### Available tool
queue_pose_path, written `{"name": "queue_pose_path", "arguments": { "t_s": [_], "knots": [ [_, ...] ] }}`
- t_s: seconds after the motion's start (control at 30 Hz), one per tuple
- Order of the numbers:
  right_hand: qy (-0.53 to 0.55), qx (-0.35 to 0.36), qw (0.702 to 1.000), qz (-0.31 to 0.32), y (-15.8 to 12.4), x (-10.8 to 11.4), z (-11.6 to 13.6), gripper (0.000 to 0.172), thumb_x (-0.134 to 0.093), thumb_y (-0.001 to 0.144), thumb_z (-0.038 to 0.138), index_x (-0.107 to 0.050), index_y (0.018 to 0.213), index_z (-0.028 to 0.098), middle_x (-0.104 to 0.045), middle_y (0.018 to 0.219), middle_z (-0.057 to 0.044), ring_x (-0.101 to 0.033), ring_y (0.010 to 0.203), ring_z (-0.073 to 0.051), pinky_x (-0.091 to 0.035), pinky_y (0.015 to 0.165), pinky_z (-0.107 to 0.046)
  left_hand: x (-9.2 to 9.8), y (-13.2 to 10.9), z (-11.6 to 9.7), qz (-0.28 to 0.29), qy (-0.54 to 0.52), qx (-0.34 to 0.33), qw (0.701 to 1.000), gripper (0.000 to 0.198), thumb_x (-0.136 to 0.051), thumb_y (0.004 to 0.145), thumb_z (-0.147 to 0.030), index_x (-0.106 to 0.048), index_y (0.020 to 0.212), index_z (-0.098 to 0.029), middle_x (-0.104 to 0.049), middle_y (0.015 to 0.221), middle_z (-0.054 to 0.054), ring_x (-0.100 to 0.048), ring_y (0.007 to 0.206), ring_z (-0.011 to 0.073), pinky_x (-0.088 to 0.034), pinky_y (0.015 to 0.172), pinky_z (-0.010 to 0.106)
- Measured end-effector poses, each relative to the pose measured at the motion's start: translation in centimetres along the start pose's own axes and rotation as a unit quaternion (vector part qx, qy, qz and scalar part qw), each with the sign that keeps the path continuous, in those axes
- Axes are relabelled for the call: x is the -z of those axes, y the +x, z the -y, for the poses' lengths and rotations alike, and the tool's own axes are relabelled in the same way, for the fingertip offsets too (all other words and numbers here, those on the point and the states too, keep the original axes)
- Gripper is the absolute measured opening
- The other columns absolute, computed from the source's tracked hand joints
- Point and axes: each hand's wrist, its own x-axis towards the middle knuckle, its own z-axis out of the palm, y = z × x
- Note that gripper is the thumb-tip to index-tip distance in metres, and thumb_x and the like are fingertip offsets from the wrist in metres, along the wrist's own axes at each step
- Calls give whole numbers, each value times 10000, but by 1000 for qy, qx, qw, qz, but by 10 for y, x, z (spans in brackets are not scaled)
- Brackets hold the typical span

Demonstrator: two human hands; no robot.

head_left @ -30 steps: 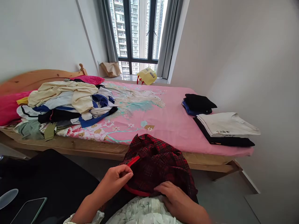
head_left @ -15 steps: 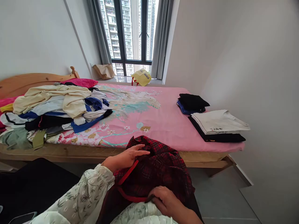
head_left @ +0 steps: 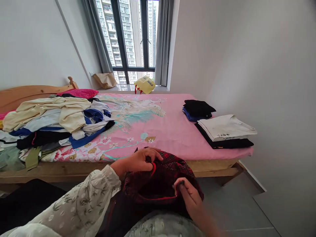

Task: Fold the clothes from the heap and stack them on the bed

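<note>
A dark red and black plaid garment [head_left: 176, 163] with red edging lies bunched over my lap, in front of the bed. Its opening gapes between my hands, showing a dark inside. My left hand [head_left: 142, 161] is closed on the far left edge, fingers curled over the red trim. At the near right side of the opening, my right hand [head_left: 190, 194] pinches the edge between thumb and fingers. Folds hide which kind of garment it is.
The bed [head_left: 170, 131] has a pink floral sheet. A loose heap of clothes [head_left: 49, 118] lies on its left. Folded white and black clothes [head_left: 225, 128] and a smaller dark stack [head_left: 198, 108] sit at the right. A yellow bag [head_left: 145, 85] and brown paper bag [head_left: 105, 80] stand by the window.
My right hand has moved up and forward, lifting the near edge so the opening gapes. My left hand has curled round the trim. The view has shifted slightly.
</note>
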Motion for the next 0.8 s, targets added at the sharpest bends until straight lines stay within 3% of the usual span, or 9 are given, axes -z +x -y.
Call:
{"name": "queue_pose_path", "arguments": {
  "t_s": [0.1, 0.23, 0.33, 0.4, 0.47, 0.57, 0.63, 0.7, 0.8],
  "knots": [
    [71, 49, 993, -77, 27, 37, 39, 227, -413, 947, 423, -523, 951, 224, -492, 692, 26, -490, 654, -123, -414, 649, -252, 44, 3, -50, -129, -154, -18, 980, 142, -534, 695, -80, -504, 626, -200, -735, 781, 2, -592, 1133, 246, -412, 1003, 445],
    [145, 184, 950, -207, 55, 72, 128, 98, -487, 917, 337, -527, 910, 247, -482, 641, 40, -481, 591, -116, -401, 557, -230, 101, -2, -115, -360, -214, -110, 901, 205, -419, 748, -38, -465, 643, -209, -618, 568, -132, -676, 824, 122, -399, 1009, 392],
    [142, 270, 908, -287, 60, 77, 186, 54, -496, 902, 273, -546, 888, 259, -455, 589, 48, -444, 518, -113, -363, 491, -228, 129, -11, -145, -482, -210, -149, 837, 230, -299, 821, -106, -459, 691, -206, -486, 499, -123, -663, 755, 100, -453, 887, 357],
    [61, 288, 903, -313, 62, 79, 206, 89, -512, 893, 279, -595, 896, 246, -465, 581, 43, -431, 505, -108, -344, 488, -233, 137, -17, -151, -536, -132, -112, 826, 179, -355, 840, -198, -510, 751, -202, -444, 503, -102, -659, 729, 123, -466, 736, 300],
    [-64, 291, 909, -291, 63, 84, 211, 136, -566, 862, 323, -641, 839, 212, -489, 596, 30, -430, 527, -101, -343, 508, -236, 135, -19, -149, -491, -7, -11, 871, 93, -568, 753, -291, -564, 731, -201, -481, 520, -86, -623, 629, 131, -426, 593, 226],
    [-172, 248, 941, -153, 64, 88, 196, 268, -583, 843, 400, -594, 684, 184, -452, 584, 31, -388, 540, -93, -328, 508, -228, 113, -19, -131, -235, 98, 176, 951, 246, -727, 636, -388, -583, 642, -189, -518, 557, -54, -484, 518, 92, -322, 473, 185],
    [-169, 187, 967, -37, 60, 79, 178, 337, -502, 883, 422, -517, 642, 187, -410, 576, 33, -362, 538, -96, -320, 501, -227, 85, -21, -113, -96, 58, 211, 971, 267, -647, 719, -439, -590, 682, -180, -482, 584, -47, -428, 539, 88, -297, 484, 190],
    [-145, 121, 981, 39, 50, 60, 157, 337, -428, 911, 414, -497, 668, 191, -438, 618, 21, -391, 577, -110, -346, 527, -231, 50, -27, -93, -31, -31, 204, 978, 209, -570, 779, -388, -595, 765, -181, -487, 656, -39, -429, 614, 104, -324, 546, 204],
    [-94, 38, 990, 100, 32, 26, 127, 303, -395, 922, 408, -535, 763, 191, -481, 689, 14, -418, 637, -121, -379, 583, -231, -6, -40, -68, -46, -156, 214, 963, 70, -521, 755, -244, -546, 783, -185, -454, 694, -45, -390, 665, 106, -320, 598, 209]
  ]
}}
